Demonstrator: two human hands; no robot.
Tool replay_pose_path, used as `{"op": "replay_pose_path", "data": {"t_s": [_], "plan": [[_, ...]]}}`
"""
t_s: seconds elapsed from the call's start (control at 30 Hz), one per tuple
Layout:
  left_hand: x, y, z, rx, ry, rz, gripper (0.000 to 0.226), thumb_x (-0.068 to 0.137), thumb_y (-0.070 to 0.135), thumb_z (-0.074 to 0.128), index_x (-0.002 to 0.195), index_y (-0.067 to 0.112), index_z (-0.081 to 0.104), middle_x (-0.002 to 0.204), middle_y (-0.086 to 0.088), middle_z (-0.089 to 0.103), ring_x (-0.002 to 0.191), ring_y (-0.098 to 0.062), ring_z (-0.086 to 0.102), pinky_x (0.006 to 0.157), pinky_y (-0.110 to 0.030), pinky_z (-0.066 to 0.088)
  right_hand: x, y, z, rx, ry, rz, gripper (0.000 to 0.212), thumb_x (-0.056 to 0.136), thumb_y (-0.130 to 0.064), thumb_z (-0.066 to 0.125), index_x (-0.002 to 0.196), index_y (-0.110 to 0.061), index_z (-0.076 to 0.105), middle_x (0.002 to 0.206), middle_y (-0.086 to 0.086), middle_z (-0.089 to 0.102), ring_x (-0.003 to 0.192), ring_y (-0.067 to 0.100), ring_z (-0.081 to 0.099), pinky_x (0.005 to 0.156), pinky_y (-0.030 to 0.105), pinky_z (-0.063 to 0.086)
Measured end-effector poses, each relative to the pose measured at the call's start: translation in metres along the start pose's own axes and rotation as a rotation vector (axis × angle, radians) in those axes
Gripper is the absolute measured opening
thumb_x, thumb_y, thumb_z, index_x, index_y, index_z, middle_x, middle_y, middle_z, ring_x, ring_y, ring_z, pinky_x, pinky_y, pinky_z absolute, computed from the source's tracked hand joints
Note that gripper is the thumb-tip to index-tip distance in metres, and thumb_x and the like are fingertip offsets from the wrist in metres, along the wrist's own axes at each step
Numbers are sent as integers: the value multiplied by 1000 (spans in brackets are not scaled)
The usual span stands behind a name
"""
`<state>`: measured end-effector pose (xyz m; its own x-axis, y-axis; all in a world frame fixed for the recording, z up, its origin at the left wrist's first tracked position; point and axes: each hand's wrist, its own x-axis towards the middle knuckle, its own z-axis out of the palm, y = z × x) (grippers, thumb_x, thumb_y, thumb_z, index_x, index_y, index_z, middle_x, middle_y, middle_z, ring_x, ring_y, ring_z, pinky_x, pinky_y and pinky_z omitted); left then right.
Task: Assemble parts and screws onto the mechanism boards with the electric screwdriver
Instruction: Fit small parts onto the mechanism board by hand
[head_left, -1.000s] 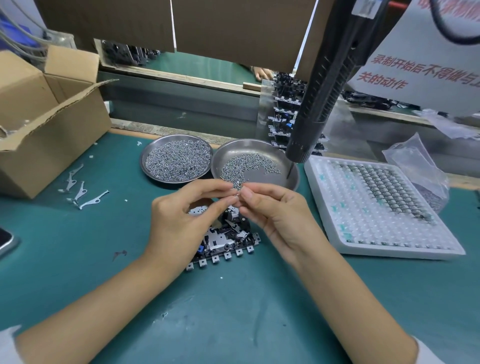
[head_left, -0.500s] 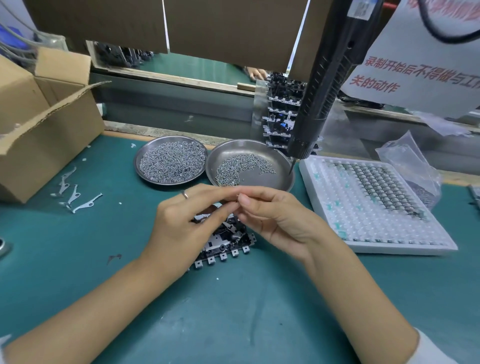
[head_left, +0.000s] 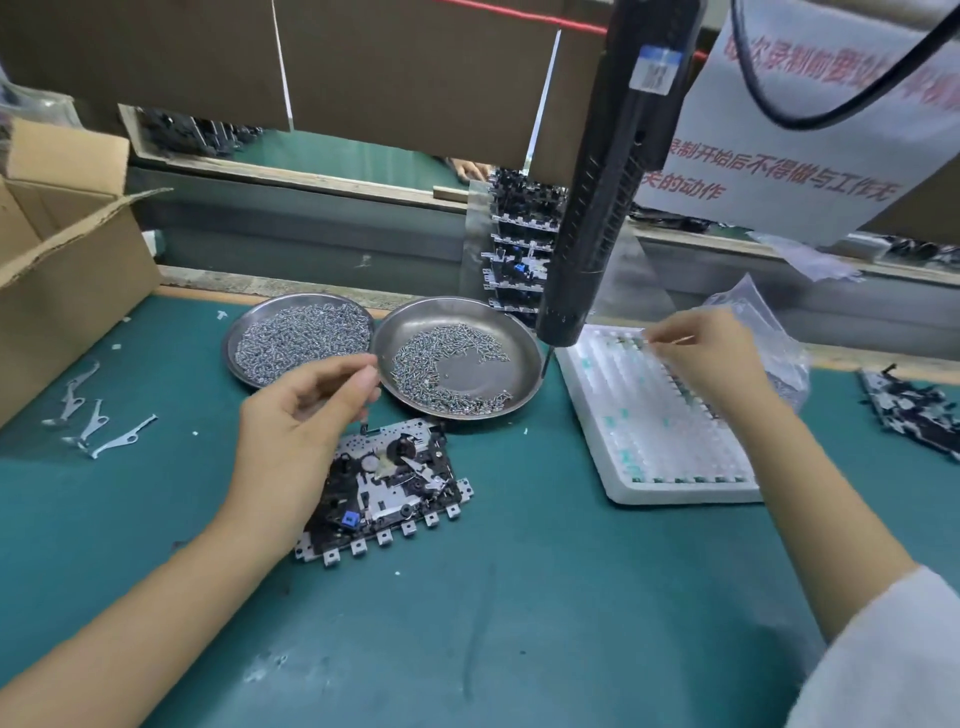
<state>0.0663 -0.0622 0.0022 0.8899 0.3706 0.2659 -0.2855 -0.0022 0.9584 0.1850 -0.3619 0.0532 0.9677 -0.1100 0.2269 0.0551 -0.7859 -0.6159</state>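
1. The black-and-silver metal mechanism board (head_left: 387, 486) lies flat on the green bench mat (head_left: 519, 597), long axis running near-left to far-right, just below the left hand (head_left: 296, 421).
2. L hand hovers over the board's far-left corner, thumb and fingertips drawn together; a small dark part sits just below them, but whether it's pinched can't be told.
3. Right hand (head_left: 711, 364) is out over the white foam parts tray (head_left: 670, 483), well apart from the board, fingertips nipped together at the tray's far rows. What they hold is too small to tell.
4. L hand is nearer the board; R is judged to be fetching the next part.
5. The black electric screwdriver (head_left: 597, 208) hangs untouched between dish and tray.
6. Count: 1 board on the mat, 2 round steel dishes of screws, left (head_left: 298, 338) and right (head_left: 457, 356), 1 tray, approx. 3 loose silver levers (head_left: 98, 421) at far left.
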Motion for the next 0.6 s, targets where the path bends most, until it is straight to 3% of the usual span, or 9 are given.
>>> {"op": "replay_pose_path", "data": {"t_s": [0.07,0.2,0.33,0.47,0.6], "plan": [[0,0,-1,-19,11,-15,12,81,18,67,91,22,70,81,10,73,78,-2,68,70,-12,51,13,10,2,-135,5,-115,19,85,6,60,98,-1,72,94,13,70,81,21,60,69,16,38],[1,1,-3,-41,26,-26,17,70,28,70,87,25,73,86,6,75,85,-9,70,78,-16,53,30,17,7,-395,-94,-309,28,81,10,56,101,-2,72,95,17,71,85,29,63,78,29,46],[1,0,-2,-69,27,-48,16,73,21,72,88,24,72,81,7,75,79,-6,70,70,-13,52,38,13,10,-592,-156,-314,37,81,9,50,105,-11,70,99,10,70,92,28,60,77,39,52],[1,0,-2,-66,19,-52,15,76,14,71,90,20,71,77,4,74,75,-7,69,68,-14,53,39,8,14,-701,-163,-334,38,84,7,49,112,-14,67,105,10,68,93,28,61,73,35,51],[0,1,-2,-53,8,-40,13,75,14,72,86,21,72,76,3,74,74,-6,69,69,-14,53,40,10,14,-778,-162,-416,28,85,5,51,103,-9,67,102,11,68,94,30,59,74,34,46]]}}
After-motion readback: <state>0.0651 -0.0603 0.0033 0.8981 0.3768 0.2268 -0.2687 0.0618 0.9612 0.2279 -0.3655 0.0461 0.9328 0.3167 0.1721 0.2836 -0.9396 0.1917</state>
